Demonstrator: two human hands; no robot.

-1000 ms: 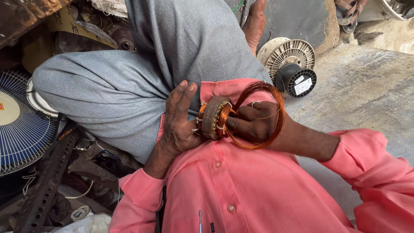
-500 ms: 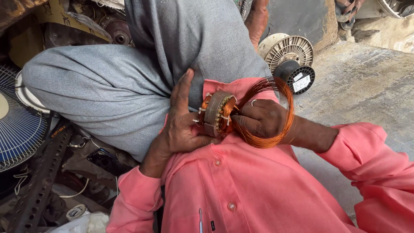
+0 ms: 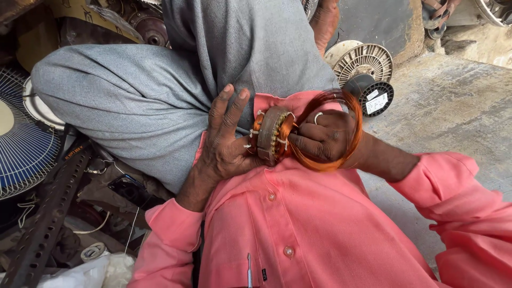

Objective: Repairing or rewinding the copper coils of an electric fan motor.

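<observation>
Head view, one entry per item.

Left hand [image 3: 226,146]: palm turned toward the stator, fingers spread and pointing up, heel and thumb side pressed against the stator's left face. It supported the part with an open palm rather than closing round it.

Stator [image 3: 270,134]: small round motor core, brown and rust-coloured, standing on edge between the two hands, above the chest of the pink shirt [image 3: 320,229]. Pale slot liners and short wire ends stuck out along its rim.

Right hand [image 3: 322,137]: fingers curled shut, pinching copper strands against the stator's right face. A ring showed on one finger.

Coil [image 3: 349,133]: loop of fine copper wire, orange-red, passing round the back of the right hand and wrist and running into the stator. Its far side was blurred.

Pink shirt: buttoned front, both sleeves reaching to the forearms; a slim metal tip showed at the chest pocket.

Second person [image 3: 160,101]: seated close in front, in grey clothes, one knee bent to the left; their hand [image 3: 325,21] hung at the top of the frame, well apart from the stator.

Spools [image 3: 368,74]: one pale ribbed flange and one black core with a white label, lying on the concrete floor [image 3: 453,106] to the right, near the coil.

Fan grille [image 3: 24,144]: blue wire guard at the left edge.

Slotted angle bar [image 3: 50,213]: dark metal, lying diagonally at lower left among loose wires and scrap.
</observation>
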